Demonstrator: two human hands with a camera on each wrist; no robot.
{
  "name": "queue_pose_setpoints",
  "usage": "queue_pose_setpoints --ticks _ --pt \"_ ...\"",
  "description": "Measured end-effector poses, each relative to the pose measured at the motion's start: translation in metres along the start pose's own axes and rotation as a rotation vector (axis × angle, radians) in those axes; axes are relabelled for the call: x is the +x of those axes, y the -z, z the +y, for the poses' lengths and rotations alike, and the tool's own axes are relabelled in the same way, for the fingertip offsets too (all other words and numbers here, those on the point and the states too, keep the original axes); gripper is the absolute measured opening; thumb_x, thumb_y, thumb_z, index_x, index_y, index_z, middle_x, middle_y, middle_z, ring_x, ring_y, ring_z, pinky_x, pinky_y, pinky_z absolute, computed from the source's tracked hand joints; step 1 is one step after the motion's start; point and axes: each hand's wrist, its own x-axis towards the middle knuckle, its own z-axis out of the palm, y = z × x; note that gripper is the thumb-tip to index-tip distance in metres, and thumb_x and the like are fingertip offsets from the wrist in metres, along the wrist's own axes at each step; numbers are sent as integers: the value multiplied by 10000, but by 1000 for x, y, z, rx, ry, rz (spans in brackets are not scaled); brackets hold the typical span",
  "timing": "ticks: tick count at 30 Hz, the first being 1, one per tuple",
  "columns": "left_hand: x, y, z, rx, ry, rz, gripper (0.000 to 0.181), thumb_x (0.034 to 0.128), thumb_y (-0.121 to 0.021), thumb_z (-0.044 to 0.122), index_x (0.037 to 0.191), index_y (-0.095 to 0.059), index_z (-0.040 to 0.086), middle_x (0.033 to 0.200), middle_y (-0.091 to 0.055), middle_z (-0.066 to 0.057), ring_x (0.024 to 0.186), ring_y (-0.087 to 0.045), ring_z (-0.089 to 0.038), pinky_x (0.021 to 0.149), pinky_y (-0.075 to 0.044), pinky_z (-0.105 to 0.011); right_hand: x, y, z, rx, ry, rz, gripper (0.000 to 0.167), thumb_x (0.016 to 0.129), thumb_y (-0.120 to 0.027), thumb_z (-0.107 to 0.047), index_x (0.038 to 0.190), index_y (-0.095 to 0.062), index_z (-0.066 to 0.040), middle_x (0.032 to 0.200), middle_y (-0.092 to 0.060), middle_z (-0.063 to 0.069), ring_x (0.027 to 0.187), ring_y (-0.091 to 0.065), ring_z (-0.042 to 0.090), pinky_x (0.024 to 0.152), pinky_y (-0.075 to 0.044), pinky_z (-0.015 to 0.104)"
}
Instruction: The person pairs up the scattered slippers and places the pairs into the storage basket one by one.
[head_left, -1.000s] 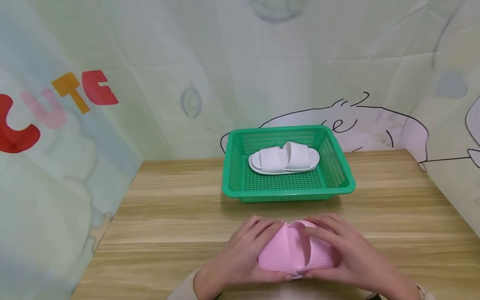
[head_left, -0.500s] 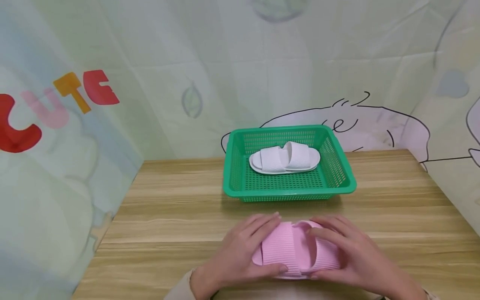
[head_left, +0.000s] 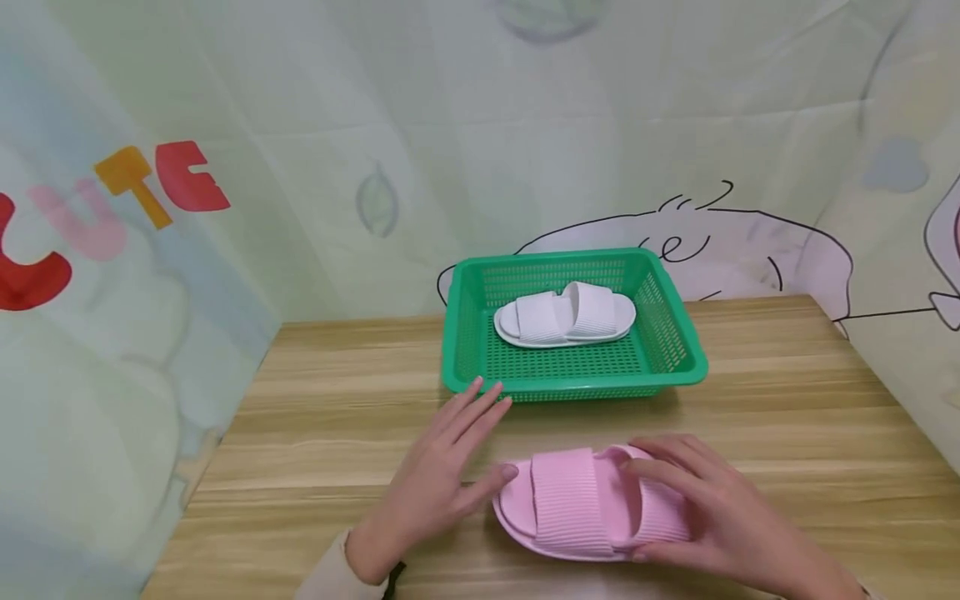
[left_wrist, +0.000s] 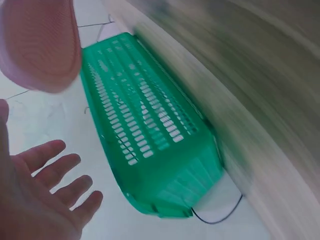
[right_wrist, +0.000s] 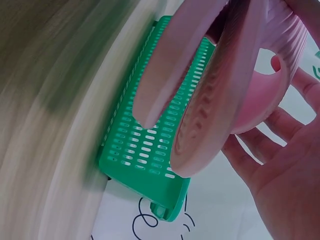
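A pair of pink slippers [head_left: 566,500], one nested against the other, lies sideways low in the head view. My right hand [head_left: 716,512] grips them at the right end, thumb along the near side and fingers at the far strap. In the right wrist view both pink soles [right_wrist: 212,115] show, slightly apart. My left hand [head_left: 435,475] has its fingers spread and holds nothing. Its thumb is close by the slippers' left end; whether it touches cannot be told. The left wrist view shows a gap between the fingers [left_wrist: 52,162] and a pink sole [left_wrist: 42,45].
A green plastic basket [head_left: 573,384] stands behind the hands, holding white slippers [head_left: 543,321] nested together. Under everything is a wood-grain table [head_left: 337,400]. A printed curtain [head_left: 322,167] hangs at the back and sides.
My left hand has let go of the pink slippers and moved left and toward the basket, fingers straightening. The slippers, in my right hand, have shifted slightly right. The basket stays put.
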Motion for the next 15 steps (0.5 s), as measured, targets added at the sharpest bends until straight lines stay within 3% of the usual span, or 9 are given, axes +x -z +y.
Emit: queue_pose_setpoints --ticks 4,7,15 --pt "0 -1 -8 68 -10 -3 722 1106 -314 634 1575 -518 124 1651 -472 -79 1591 -306 -358 1245 -317 -603 -2 0 -1 4 -55 -37 716 765 -840 -704 1401 -612 -469 1467 -568 -152 1295 -520 107 879 -641 376" --pt "0 -2 -12 95 -4 -22 720 1110 -295 629 1593 -495 134 1663 -449 -95 1601 -280 -358 1246 -305 -613 -3 0 -1 5 -53 -37 724 765 -846 -695 1408 -611 -463 1467 -565 -158 1295 -510 93 882 -638 366" --pt "1 -4 -18 93 75 -128 742 1101 -285 651 1641 -415 159 1733 -295 -40 1638 -177 -292 1304 -214 -550 -5 1 -1 7 -48 -31 736 763 -858 -677 1419 -606 -455 1460 -562 -160 1284 -499 73 874 -634 334"
